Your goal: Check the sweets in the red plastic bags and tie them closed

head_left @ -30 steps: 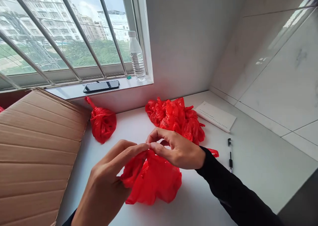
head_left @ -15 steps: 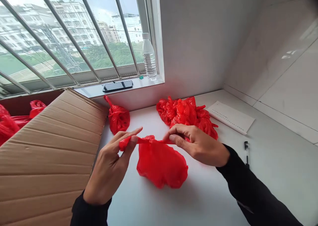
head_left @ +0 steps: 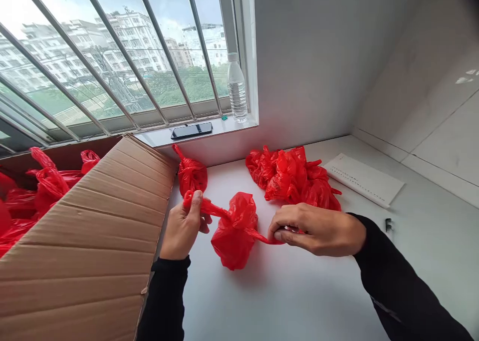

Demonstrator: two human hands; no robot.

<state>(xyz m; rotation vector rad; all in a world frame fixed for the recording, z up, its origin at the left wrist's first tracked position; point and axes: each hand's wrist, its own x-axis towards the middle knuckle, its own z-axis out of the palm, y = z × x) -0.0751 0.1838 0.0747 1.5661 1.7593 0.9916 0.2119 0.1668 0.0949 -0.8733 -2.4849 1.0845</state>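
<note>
A red plastic bag [head_left: 234,238], bunched at its neck, is stretched between my two hands over the white table [head_left: 239,306]. My left hand [head_left: 184,226] pinches one handle of the bag between thumb and fingers. Its other handle is gripped by my right hand [head_left: 314,228], with the fingers curled round the end. Where the handles cross at the neck they look twisted or knotted; I cannot tell which. What the bag holds is hidden.
A cardboard box [head_left: 93,241] with red bags inside stands at the left. Behind sit a tied red bag [head_left: 192,175] and a heap of red bags [head_left: 292,176]. A white card [head_left: 364,179] and a pen [head_left: 388,225] lie right. The sill carries a phone [head_left: 192,130] and a water bottle [head_left: 237,94].
My hands have moved farther apart, drawing the handles outward. The bag has turned and its neck is bunched tighter. The view has shifted slightly left, showing more of the box's contents.
</note>
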